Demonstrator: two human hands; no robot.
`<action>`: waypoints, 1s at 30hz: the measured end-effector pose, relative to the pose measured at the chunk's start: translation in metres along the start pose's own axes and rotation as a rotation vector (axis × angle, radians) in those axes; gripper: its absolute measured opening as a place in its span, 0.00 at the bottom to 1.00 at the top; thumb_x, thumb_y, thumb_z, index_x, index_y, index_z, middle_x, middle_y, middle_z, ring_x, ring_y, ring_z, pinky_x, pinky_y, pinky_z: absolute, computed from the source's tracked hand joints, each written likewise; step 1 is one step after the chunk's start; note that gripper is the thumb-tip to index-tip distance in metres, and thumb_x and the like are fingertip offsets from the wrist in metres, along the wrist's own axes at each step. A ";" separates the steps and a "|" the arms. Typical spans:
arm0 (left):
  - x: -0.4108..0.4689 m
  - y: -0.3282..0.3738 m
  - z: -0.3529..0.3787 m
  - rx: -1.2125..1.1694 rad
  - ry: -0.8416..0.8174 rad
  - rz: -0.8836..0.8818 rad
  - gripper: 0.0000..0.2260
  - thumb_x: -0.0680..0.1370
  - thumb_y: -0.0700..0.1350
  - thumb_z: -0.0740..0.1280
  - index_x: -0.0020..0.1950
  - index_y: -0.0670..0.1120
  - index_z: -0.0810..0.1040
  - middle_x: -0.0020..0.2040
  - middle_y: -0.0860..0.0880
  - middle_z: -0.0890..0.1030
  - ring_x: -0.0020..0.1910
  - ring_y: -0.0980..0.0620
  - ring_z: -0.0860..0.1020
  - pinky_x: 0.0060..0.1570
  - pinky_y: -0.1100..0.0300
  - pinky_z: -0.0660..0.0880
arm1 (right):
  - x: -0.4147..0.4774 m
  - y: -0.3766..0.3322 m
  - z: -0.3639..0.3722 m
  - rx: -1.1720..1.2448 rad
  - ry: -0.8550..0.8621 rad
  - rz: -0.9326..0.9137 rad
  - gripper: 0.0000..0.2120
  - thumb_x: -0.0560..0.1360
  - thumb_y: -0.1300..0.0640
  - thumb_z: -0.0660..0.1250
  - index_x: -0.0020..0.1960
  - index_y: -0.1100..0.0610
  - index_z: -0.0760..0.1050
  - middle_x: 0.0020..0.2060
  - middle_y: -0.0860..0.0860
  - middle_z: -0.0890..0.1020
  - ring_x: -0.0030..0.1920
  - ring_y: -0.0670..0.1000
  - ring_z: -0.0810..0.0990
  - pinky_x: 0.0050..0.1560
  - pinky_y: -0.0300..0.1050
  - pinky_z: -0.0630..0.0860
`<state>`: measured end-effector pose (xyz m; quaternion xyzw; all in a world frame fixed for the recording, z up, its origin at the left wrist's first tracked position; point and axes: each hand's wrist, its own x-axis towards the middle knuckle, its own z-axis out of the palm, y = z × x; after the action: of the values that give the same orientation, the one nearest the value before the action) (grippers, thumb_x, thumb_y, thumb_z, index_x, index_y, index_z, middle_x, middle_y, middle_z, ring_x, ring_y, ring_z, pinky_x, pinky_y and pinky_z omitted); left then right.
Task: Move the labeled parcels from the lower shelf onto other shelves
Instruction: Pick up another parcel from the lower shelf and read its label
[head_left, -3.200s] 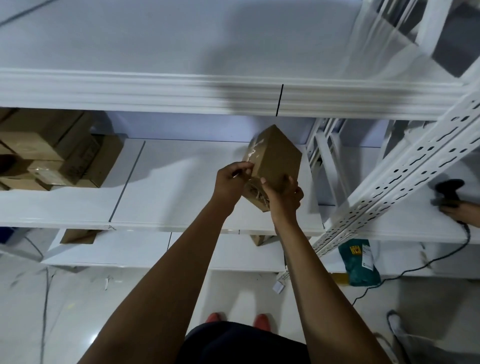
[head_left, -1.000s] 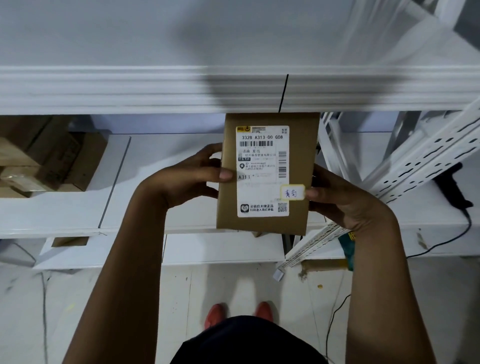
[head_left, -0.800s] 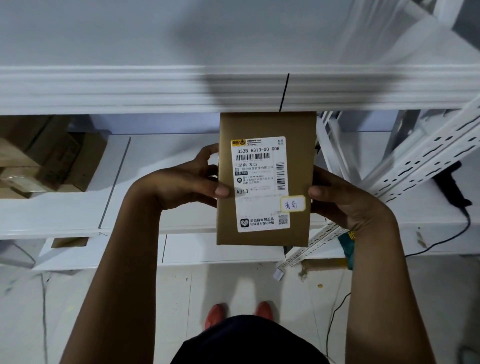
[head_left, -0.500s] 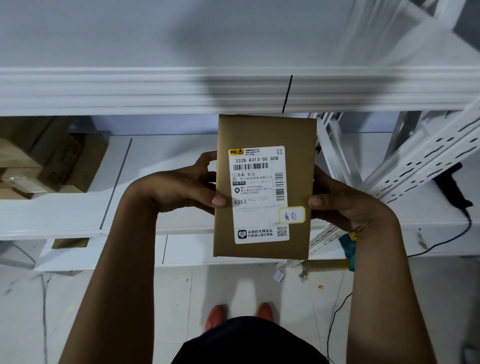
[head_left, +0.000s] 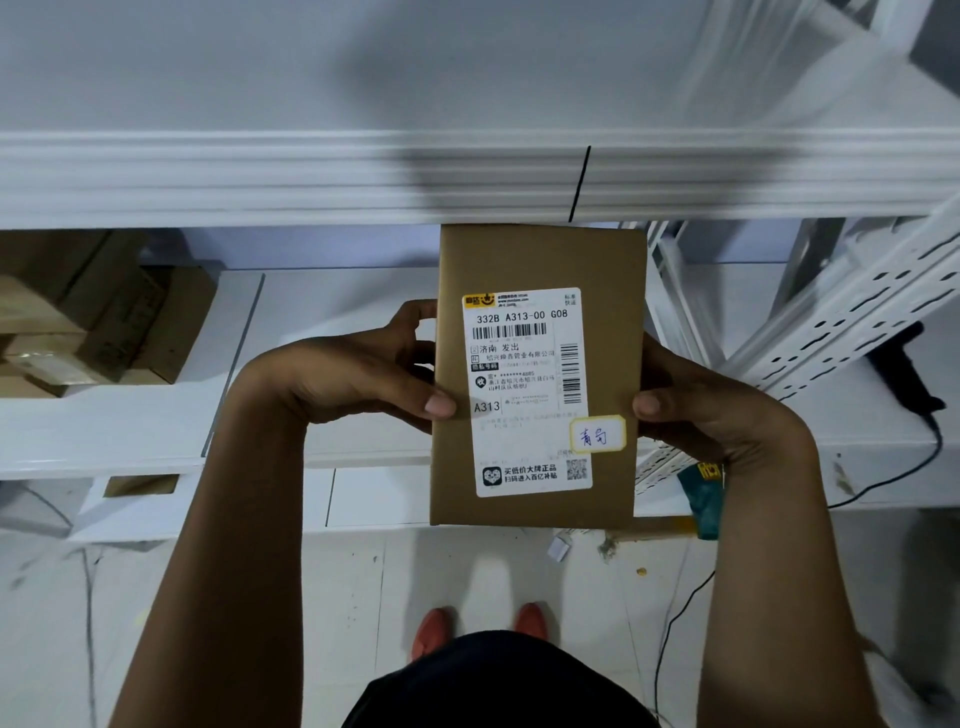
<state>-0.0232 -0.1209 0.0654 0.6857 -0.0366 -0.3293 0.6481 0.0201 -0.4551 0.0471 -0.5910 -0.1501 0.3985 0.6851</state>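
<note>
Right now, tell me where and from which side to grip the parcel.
Grip the parcel on its two long side edges, about mid-height, coming in from left and right as the left hand and right hand do now. It is flat, thin and upright, so fingers can wrap behind while thumbs press the front, clear of most of the label.

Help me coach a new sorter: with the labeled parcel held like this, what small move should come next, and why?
Probably lift the brown parcel forward onto the bare white shelf just above it. The left hand and right hand grip its side edges, its shipping label faces the camera as if just read, and its top edge already sits right under that shelf's front lip.
</note>
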 end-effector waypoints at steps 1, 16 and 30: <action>-0.001 0.000 0.000 0.002 -0.004 0.000 0.47 0.62 0.41 0.79 0.77 0.58 0.62 0.75 0.42 0.78 0.70 0.41 0.80 0.65 0.51 0.82 | -0.001 -0.001 0.001 0.011 0.011 0.003 0.51 0.52 0.46 0.88 0.71 0.42 0.70 0.61 0.52 0.86 0.61 0.58 0.85 0.50 0.49 0.84; 0.004 -0.006 -0.002 -0.046 0.008 -0.029 0.47 0.62 0.41 0.80 0.76 0.59 0.63 0.74 0.39 0.78 0.66 0.43 0.83 0.54 0.56 0.84 | 0.006 0.005 0.002 0.006 0.037 0.031 0.50 0.55 0.46 0.88 0.72 0.43 0.69 0.65 0.54 0.84 0.64 0.59 0.83 0.57 0.55 0.83; 0.005 -0.008 -0.003 -0.033 0.000 -0.028 0.49 0.61 0.40 0.80 0.77 0.58 0.61 0.74 0.39 0.78 0.68 0.42 0.82 0.57 0.55 0.83 | 0.008 0.005 0.000 0.010 0.009 0.010 0.52 0.55 0.45 0.88 0.74 0.44 0.68 0.70 0.61 0.78 0.68 0.65 0.78 0.54 0.53 0.83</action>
<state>-0.0208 -0.1196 0.0561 0.6754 -0.0215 -0.3386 0.6548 0.0228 -0.4492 0.0400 -0.5901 -0.1419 0.4001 0.6867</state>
